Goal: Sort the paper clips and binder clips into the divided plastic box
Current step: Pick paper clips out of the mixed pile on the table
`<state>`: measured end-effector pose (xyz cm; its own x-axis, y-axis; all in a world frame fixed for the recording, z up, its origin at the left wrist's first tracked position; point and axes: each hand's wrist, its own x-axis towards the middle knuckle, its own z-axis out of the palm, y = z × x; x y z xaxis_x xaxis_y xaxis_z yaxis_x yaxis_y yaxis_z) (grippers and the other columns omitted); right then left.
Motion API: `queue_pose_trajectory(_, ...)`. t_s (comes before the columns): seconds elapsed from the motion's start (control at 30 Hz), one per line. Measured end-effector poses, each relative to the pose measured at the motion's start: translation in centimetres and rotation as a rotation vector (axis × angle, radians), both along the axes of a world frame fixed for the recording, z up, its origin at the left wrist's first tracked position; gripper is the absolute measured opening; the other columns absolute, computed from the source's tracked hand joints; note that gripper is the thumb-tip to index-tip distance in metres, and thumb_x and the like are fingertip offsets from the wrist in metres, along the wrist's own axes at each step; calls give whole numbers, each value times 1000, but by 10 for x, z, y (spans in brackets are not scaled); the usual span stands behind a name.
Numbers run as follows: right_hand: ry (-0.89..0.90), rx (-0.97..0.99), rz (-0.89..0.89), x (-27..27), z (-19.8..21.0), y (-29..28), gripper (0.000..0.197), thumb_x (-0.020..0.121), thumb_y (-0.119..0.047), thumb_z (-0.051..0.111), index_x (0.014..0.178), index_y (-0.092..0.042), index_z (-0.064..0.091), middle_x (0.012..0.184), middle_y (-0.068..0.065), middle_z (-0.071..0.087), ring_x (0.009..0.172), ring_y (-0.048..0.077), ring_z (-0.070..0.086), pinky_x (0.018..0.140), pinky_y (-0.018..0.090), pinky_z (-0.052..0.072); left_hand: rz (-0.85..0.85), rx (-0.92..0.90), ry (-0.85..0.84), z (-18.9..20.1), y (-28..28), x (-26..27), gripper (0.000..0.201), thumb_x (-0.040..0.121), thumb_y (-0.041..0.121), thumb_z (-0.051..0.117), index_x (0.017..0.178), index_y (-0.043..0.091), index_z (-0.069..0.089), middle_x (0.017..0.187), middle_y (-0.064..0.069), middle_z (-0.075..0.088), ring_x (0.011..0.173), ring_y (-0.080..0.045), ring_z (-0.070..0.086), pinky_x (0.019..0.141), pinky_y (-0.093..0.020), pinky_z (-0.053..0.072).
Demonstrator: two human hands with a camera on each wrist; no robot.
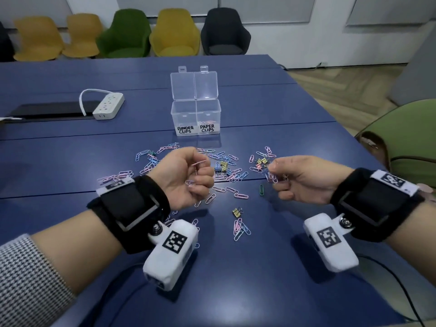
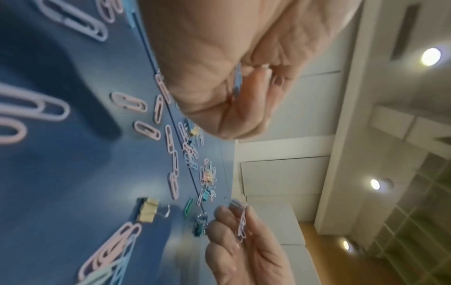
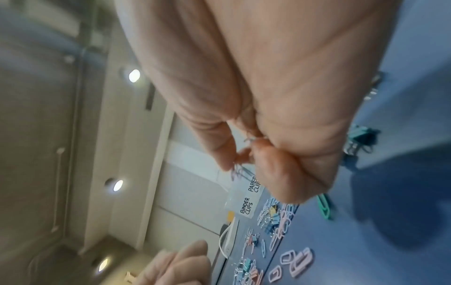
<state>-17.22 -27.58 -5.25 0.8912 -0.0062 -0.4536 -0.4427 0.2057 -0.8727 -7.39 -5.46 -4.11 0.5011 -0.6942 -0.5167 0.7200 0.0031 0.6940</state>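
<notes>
Divided plastic box (image 1: 195, 119), far, reads "BINDER CLIPS" left, "PAPER CLIPS" right. Left hand (image 1: 186, 178) and right hand (image 1: 304, 178) each pinch paper clips (image 1: 271, 178).

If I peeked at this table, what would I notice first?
Probably the colourful scatter of paper clips spread over the blue table, with a few binder clips mixed in. Above them, the left hand and the right hand each pinch some paper clips. Behind the pile stands the clear plastic box, lids open, labelled BINDER CLIPS and PAPER CLIPS.
</notes>
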Motion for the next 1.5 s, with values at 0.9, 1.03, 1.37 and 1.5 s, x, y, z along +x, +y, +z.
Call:
queue_pose_trajectory(0.9,54,-1219,380,22,5,13,21,92,-5,40,80,-12,55,70,3,49,66,22,48,47,20,36,-908,1024,-1380,-19,-28,-19,35,78,45,68,77,10,69,68,-6,57,63,-22,51,62,-26,42)
queue_pose_trajectory(1.03,75,-1529,515,29,3,26,36,91,-29,55,63,-11,42,68,6,47,68,26,47,48,24,30,-830,933,-1367,-18,-27,-13,20,76,34,74,82,18,65,64,5,54,59,-13,50,56,-21,39)
queue_pose_trajectory(1.37,-84,-1622,676,47,3,63,44,86,-22,60,54,-11,33,53,7,34,64,28,39,45,25,26,-951,858,-1480,-15,-28,-16,13,83,25,66,86,12,68,73,1,59,67,-16,51,51,-20,36)
queue_pose_trajectory(1.5,-118,-1635,737,47,0,66,36,87,-14,51,56,-11,32,56,6,36,56,27,38,44,23,26,-1048,942,-1654,-17,-26,-21,26,89,28,52,91,5,65,90,-13,66,74,-27,49,65,-29,42)
